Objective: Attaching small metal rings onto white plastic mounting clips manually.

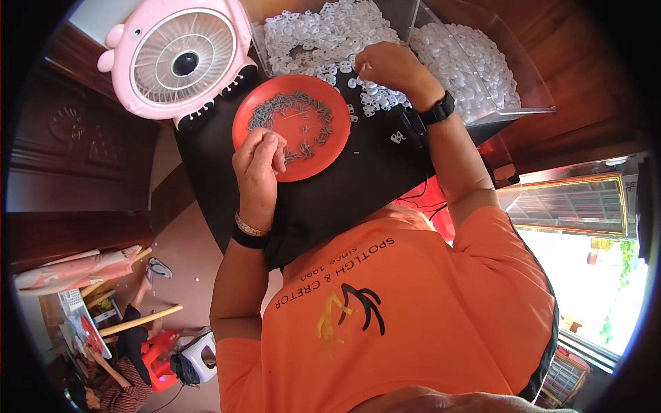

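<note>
My left hand (259,162) is closed, fingers curled together, over the near left rim of a round orange-red plate (337,141). On the plate lie many small grey screw-like pieces (265,113), mostly in a ring, with a thin yellow stick (296,115) among them. Whatever is in the left fingers is hidden. Farther right, my right hand (394,67) is also closed, its fingertips bent down above loose white plastic pieces (379,98). I cannot make out what it grips. Behind it, more white pieces (323,34) fill a clear tray.
A pink animal-shaped fan (184,63) stands left of the plate on the black table (323,203). A second clear bin (537,110) of white pieces is at the far right. A black object (413,127) sits by my right wrist. Lower left, another person (127,358) is near a red stool (160,358).
</note>
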A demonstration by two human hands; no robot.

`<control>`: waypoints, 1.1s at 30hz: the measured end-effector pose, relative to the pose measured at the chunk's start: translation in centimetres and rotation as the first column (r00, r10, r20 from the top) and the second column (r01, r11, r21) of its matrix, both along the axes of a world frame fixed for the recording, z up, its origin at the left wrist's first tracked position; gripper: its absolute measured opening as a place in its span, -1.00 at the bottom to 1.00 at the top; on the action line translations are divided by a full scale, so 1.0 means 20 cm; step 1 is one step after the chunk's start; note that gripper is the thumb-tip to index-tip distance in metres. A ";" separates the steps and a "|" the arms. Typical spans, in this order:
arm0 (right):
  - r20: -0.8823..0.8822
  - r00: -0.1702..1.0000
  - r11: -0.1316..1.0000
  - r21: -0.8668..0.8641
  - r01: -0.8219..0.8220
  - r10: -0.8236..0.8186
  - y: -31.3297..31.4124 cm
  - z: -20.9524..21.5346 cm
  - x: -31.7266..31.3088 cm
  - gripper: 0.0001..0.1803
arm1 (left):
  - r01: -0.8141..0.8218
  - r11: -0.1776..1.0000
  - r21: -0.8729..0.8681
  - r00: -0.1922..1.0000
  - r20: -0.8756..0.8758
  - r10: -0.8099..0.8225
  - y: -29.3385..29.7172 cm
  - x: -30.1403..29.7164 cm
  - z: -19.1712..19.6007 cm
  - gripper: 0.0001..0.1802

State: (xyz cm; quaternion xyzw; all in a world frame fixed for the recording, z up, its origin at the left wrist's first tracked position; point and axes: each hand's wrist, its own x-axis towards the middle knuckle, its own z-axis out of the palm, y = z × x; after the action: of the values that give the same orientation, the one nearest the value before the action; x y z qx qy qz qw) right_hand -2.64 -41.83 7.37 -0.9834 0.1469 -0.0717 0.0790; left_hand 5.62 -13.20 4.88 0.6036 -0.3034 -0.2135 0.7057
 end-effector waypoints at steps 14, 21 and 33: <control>-0.081 0.984 0.984 -0.063 -0.166 0.161 0.08 -0.07 -0.08 -0.84 | 0.038 0.999 0.000 0.999 -0.025 -0.038 0.00 0.00 0.01 -0.76; 0.097 0.985 0.980 0.123 -0.157 0.146 0.11 -0.07 -0.06 -0.81 | 0.018 1.000 -0.015 0.999 -0.042 -0.019 -0.01 0.00 0.01 -0.76; 0.185 0.968 0.851 0.466 -0.240 0.172 0.26 0.02 -0.02 -0.80 | 0.040 0.999 0.036 0.999 -0.034 -0.039 -0.01 0.00 0.00 -0.78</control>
State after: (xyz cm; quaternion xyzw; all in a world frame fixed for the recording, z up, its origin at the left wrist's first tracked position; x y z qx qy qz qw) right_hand -3.02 -36.64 7.85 -0.9348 0.0479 -0.0910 0.3400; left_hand 5.57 -13.33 4.85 0.6067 -0.2994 -0.2430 0.6951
